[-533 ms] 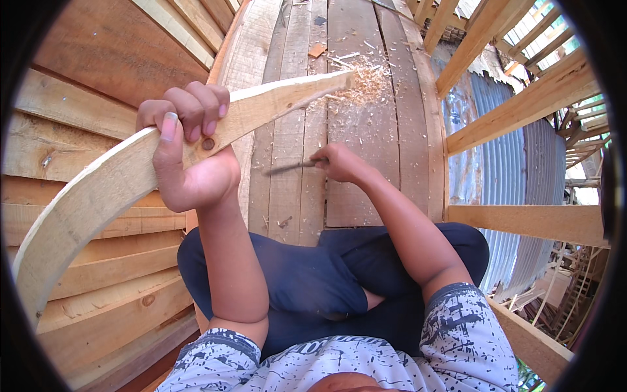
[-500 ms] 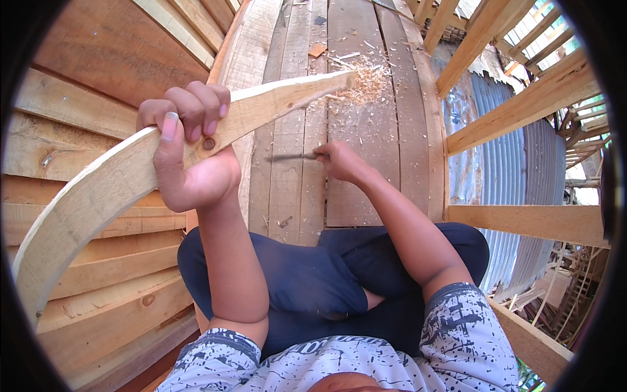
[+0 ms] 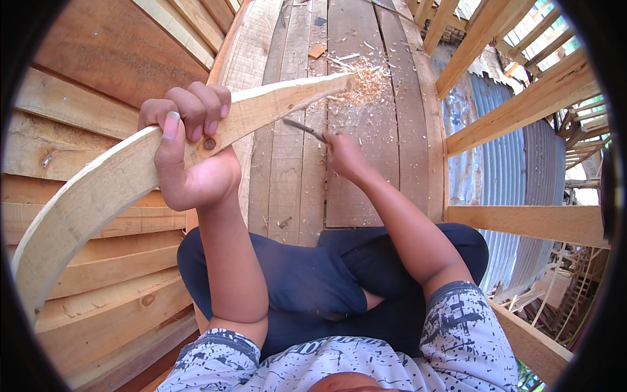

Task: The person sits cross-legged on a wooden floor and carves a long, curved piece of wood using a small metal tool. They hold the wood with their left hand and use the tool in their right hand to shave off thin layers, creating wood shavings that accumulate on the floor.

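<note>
A long curved wooden board [image 3: 261,111] slants from the lower left up to a narrow end over the floor. My left hand [image 3: 192,140] is wrapped round its middle, fingers over the top edge and thumb on the face, next to a dark round knot [image 3: 209,143]. Held in my right hand [image 3: 343,153] is a slim dark knife [image 3: 304,129]; its handle is hidden in my fist. The blade points up and left, a little below the board's lower edge and apart from it.
Pale shavings [image 3: 369,85] lie on the plank floor [image 3: 359,196] around the board's narrow end, near a small orange chip [image 3: 317,50]. A stacked-plank wall [image 3: 117,261] stands on the left. Wooden rails [image 3: 522,222] and corrugated metal sheets [image 3: 503,163] are on the right.
The knife has tilted up from nearly level and come nearer the board's lower edge. My right hand has shifted slightly right and up. My left hand and the board have barely moved.
</note>
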`<state>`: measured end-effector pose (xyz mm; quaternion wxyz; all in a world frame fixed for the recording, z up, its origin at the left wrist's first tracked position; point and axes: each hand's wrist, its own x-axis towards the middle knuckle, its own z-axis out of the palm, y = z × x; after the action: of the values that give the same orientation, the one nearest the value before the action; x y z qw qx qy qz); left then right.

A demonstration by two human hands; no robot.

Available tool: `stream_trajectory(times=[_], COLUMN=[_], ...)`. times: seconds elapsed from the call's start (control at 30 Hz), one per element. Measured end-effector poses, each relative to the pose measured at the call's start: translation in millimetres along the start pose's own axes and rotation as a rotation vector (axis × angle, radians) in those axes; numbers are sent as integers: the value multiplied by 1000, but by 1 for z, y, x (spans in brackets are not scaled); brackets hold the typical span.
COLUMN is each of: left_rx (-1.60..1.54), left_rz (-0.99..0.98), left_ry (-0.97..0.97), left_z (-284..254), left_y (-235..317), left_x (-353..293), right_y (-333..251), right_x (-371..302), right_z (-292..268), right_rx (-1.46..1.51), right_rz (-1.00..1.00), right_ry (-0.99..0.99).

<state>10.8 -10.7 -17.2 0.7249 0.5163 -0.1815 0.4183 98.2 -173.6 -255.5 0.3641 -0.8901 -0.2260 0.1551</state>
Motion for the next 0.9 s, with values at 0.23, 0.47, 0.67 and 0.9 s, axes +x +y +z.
stream_trajectory(times=[0.23,0.47,0.67,0.9], left_rx=[-28,27,31,42], left_rz=[-7,-66,-64,-53], left_ry=[0,-10,11,16], left_z=[1,3,5,6], left_y=[-4,1,-1,-1], left_x=[0,-3,-3,-3], right_y=[-2,9,20,52], right_x=[-10,6,6,19], right_z=[5,-30,-46,-81], right_rx=[97,-44,0,84], right_rz=[-306,24,-111,151], right_ry=[-206,24,-268,-17])
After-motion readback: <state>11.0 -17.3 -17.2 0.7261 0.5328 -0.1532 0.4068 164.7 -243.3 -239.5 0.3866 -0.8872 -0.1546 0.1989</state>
